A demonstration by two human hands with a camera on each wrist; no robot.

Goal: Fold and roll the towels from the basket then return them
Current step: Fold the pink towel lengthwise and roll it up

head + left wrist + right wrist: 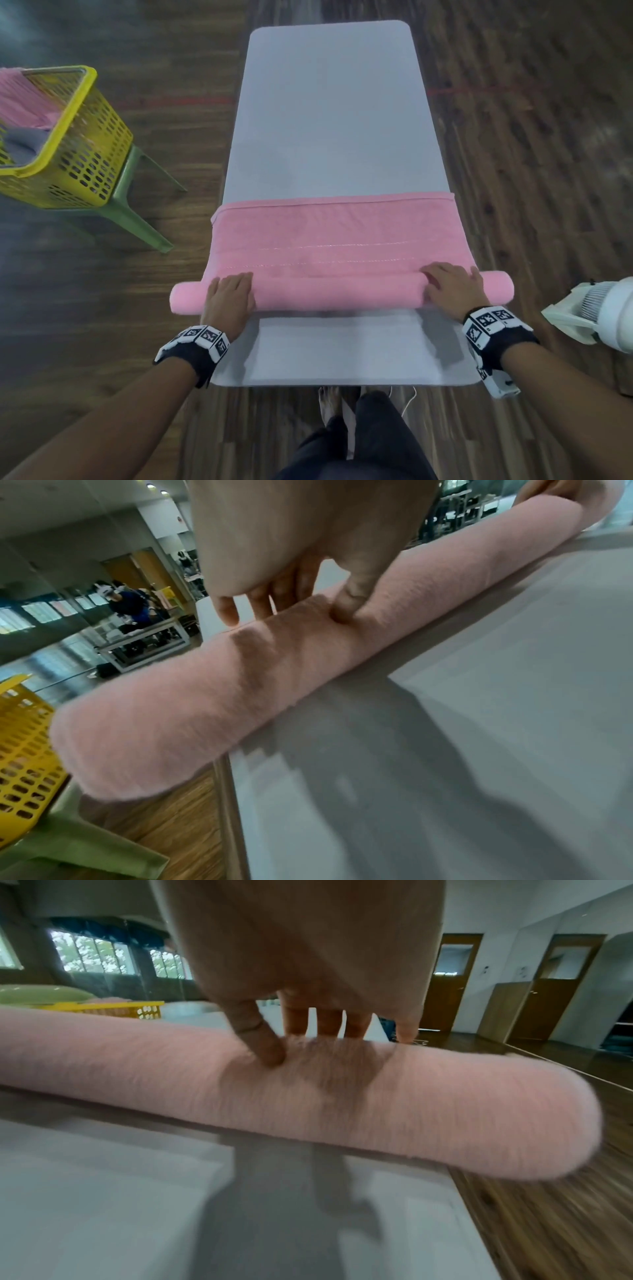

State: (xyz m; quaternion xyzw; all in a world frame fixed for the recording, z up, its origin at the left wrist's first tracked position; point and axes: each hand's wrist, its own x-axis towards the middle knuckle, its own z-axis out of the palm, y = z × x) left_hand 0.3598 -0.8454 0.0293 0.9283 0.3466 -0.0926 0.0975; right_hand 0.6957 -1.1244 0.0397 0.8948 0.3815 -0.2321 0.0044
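Note:
A pink towel (339, 233) lies across the near part of a grey table (329, 120). Its near edge is wound into a long roll (339, 294) that overhangs both table sides. My left hand (229, 294) lies over the roll near its left end, fingers straight over the top, thumb (352, 601) denting the roll (205, 696). My right hand (448, 287) lies the same way near the right end, its thumb (263, 1042) pressing the roll (377, 1110). A yellow basket (85, 137) at the left holds another pink towel (24, 102) and a grey one (24, 144).
The basket stands on a green stool (137, 212) on the wooden floor, left of the table. A white appliance (599, 315) sits close to my right wrist. The far half of the table is bare. My legs stand at the table's near edge.

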